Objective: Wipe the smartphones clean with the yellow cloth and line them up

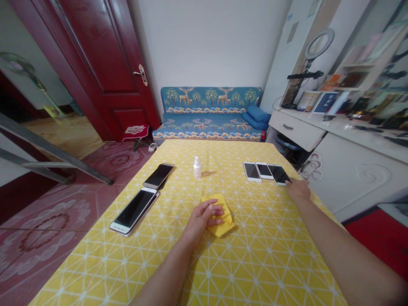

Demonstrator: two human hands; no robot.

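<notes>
My left hand (207,216) rests over a folded yellow cloth (225,229) in the middle of the table, its fingers loosely bent and apart, not closed on it. Out to the right, my right hand (299,190) has its fingers on the near right corner of a dark-screened smartphone (278,174); the thumb side is partly hidden. That phone is the rightmost in a row, with a narrow white phone (264,170) and another white phone (252,171) side by side to its left. Beyond the cloth a small white bottle (197,168) stands upright.
On the table's left lie a white phone (134,211) and a dark phone (158,176), each with another device partly showing underneath. A yellow patterned cloth (255,263) covers the table. Behind it stands a blue sofa (204,121); a white cabinet (360,170) stands right.
</notes>
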